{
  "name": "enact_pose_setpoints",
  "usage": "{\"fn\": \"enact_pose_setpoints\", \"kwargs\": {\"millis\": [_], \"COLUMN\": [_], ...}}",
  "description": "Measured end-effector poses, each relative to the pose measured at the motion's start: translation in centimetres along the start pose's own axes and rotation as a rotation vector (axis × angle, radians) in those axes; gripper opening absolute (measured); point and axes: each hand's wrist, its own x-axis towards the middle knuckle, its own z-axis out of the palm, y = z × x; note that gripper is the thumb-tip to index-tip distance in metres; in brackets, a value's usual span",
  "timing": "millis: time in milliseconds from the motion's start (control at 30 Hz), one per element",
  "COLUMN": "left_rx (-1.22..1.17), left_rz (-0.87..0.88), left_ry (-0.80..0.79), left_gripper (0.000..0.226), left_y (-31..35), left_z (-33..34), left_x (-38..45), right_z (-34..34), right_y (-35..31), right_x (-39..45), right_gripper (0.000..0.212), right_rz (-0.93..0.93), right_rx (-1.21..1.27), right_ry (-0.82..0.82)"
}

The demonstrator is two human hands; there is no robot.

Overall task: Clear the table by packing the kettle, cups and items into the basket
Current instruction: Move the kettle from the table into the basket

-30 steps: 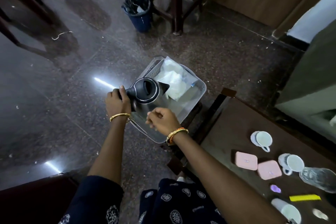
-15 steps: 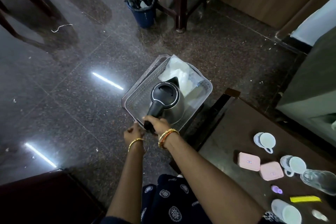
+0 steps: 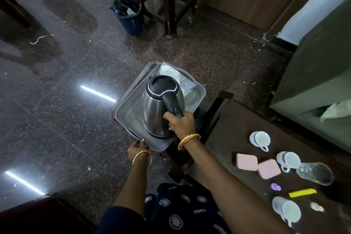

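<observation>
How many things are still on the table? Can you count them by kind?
White cups: 3
Pink boxes: 2
Clear glass: 1
Yellow strip: 1
Small purple thing: 1
Small blurry thing: 1
Total: 9

— Where is the steel kettle with black lid and handle (image 3: 159, 108)?
— It is tilted inside the grey perforated plastic basket (image 3: 129, 104). Three white cups (image 3: 262, 138) stand on the brown table (image 3: 228, 129).

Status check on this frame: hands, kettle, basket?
Right hand gripping kettle handle, kettle tilted inside basket. Left hand at basket's near edge. White packets behind kettle. Cups on table.
</observation>
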Motion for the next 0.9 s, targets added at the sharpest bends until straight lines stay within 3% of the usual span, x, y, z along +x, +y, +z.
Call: {"fn": "enact_pose_setpoints", "kwargs": {"millis": [167, 267, 367, 500, 633, 800, 900], "left_rx": [0.289, 0.293, 0.299, 0.387, 0.635, 0.879, 0.969], "left_rz": [0.163, 0.443, 0.656, 0.74, 0.68, 0.586, 0.496], "left_ry": [0.311, 0.362, 0.184, -0.028, -0.233, -0.643, -0.861], "left_gripper": [0.04, 0.032, 0.026, 0.024, 0.025, 0.022, 0.036], "left_y": [1.3, 1.7, 0.5, -3.1, -8.1, -16.0, -20.2], "left_z": [1.2, 3.5, 6.5, 10.9, 14.4, 18.5, 20.6], "left_x": [-2.9, -6.0, -9.0, -13.6, -18.7, -25.4, -29.1], "right_z": [-6.4, -10.0, -13.9, -20.6, -27.9, -36.4, -41.0], "right_y": [-2.0, -2.0, -1.3, 0.8, 3.1, 6.0, 7.5], "right_x": [-1.9, -3.8, -5.6, -8.7, -12.7, -17.4, -19.6], "right_gripper": [0.04, 0.042, 0.044, 0.044, 0.044, 0.042, 0.045], "right_rz": [-0.034, -0.035, -0.013, 0.04, 0.099, 0.157, 0.209], "right_rx": [0.115, 0.135, 0.113, 0.12, 0.11, 0.03, -0.032], "right_ry": [-0.045, -0.052, 0.006, 0.143, 0.269, 0.443, 0.541]}}
